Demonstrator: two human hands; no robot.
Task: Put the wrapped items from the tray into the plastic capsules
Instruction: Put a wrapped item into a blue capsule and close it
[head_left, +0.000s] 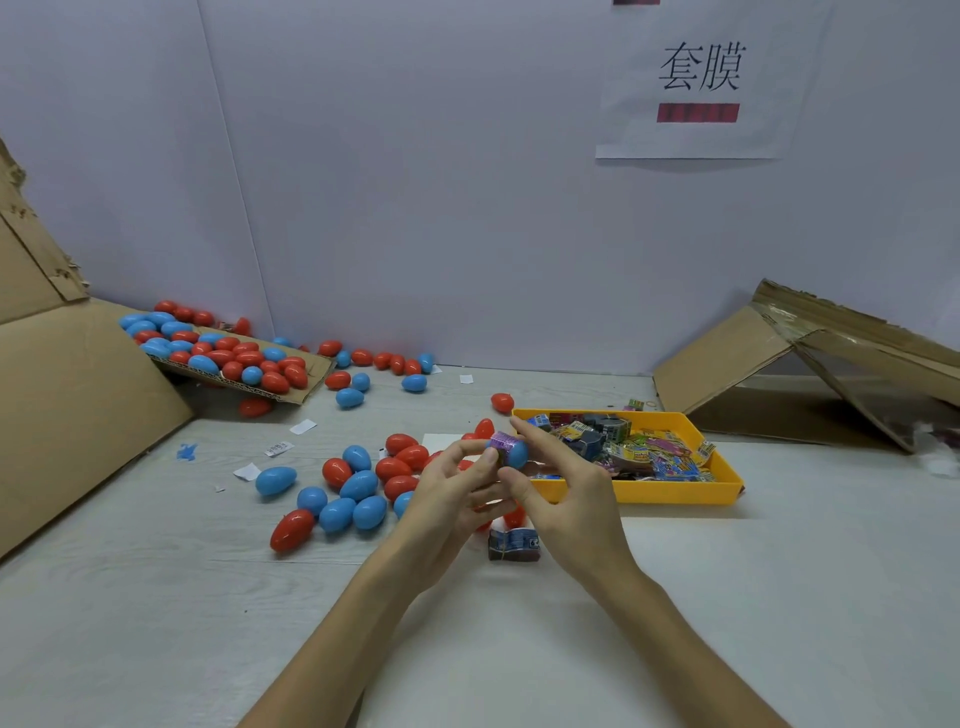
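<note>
At the far left, a cardboard flap (223, 358) carries a heap of red and blue egg-shaped capsules. More loose capsules (353, 488) lie in a cluster on the pale table (156, 597), just left of the hands.

At centre, both hands meet, raised above the table. The left hand (452, 499) pinches a blue capsule (517, 454) from the left, its thumb at the seam where a purple wrapped item (503, 441) sticks out. The right hand (566, 499) grips the same capsule, thumb beneath and forefinger stretched over the far side.

The item's free end points up and to the left, towards the left thumb. Its long axis seems to run into the shell, down and to the right. The left thumb is nearer that free end, so a push along that line would likely seat it.

Below the hands, another wrapped item (514, 543) lies on the table. Just right, the yellow tray (675, 491) holds many more. A cardboard box (727, 364) leans at far right.
</note>
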